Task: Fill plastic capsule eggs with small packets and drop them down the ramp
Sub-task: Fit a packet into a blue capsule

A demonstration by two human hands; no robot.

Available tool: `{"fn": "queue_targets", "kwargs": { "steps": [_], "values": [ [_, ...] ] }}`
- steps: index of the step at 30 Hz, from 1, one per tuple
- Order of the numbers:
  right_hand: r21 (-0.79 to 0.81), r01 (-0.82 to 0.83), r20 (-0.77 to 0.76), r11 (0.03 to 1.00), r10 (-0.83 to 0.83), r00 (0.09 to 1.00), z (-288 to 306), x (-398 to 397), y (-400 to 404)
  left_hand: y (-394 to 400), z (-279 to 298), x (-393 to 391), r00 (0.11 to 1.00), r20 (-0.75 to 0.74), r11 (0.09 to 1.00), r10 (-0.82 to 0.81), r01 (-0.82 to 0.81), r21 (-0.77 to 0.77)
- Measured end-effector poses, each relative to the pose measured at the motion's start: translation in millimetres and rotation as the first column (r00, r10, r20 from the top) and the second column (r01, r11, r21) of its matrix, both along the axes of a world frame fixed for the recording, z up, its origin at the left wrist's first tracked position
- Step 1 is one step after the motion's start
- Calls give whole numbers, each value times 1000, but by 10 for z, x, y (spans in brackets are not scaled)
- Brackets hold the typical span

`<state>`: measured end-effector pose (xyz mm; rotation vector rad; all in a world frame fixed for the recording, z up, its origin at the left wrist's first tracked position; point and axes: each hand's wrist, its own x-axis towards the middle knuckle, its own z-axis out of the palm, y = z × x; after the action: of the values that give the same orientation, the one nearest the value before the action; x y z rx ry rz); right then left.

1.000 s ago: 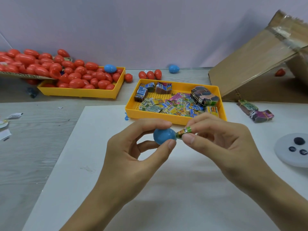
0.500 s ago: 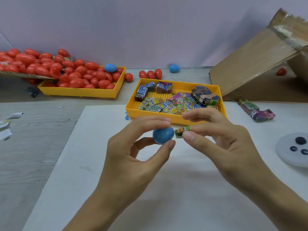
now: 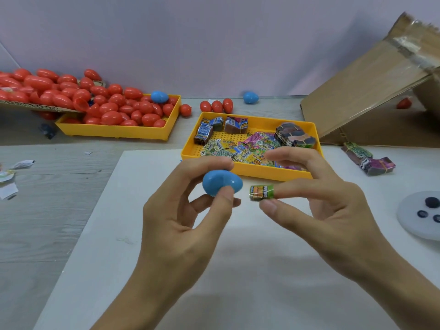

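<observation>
The blue egg point(image 3: 222, 185) sits pinched in the left hand point(image 3: 183, 225), apparently unfilled; the right hand point(image 3: 316, 206) pinches 1 folded packet point(image 3: 261, 192) just beside it. Filling, closing and the cardboard ramp point(image 3: 366, 96) remain, above the worktop point(image 3: 59, 210).

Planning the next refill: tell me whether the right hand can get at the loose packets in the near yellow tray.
Probably yes: the tray lies open just beyond the right hand, nothing between, but that hand already pinches a rolled packet.
</observation>
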<state>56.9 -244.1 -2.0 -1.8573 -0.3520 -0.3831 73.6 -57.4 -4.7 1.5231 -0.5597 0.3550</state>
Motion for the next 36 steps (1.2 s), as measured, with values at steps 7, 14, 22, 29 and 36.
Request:
{"fn": "queue_targets", "kwargs": {
  "steps": [7,14,22,29,36],
  "values": [
    [-305,141,371,942,-19,929,55,-5,7,22,109,77,972,-212,991,-104,120,64],
    [-413,202,440,888,0,898,67,-27,-13,-6,51,27,985,-150,994,-89,98,57],
    [-267,132,305,955,-46,951,23,-46,27,-1,37,-3,944,-269,980,-189,166,-108],
    [-85,68,160,994,-53,986,4,-64,93,-10,4,9,954,-250,985,-167,151,-81],
    [-98,90,106,991,-80,991,21,-68,97,-11,-7,17,954,-262,988,-145,126,-88]
  ]
}}
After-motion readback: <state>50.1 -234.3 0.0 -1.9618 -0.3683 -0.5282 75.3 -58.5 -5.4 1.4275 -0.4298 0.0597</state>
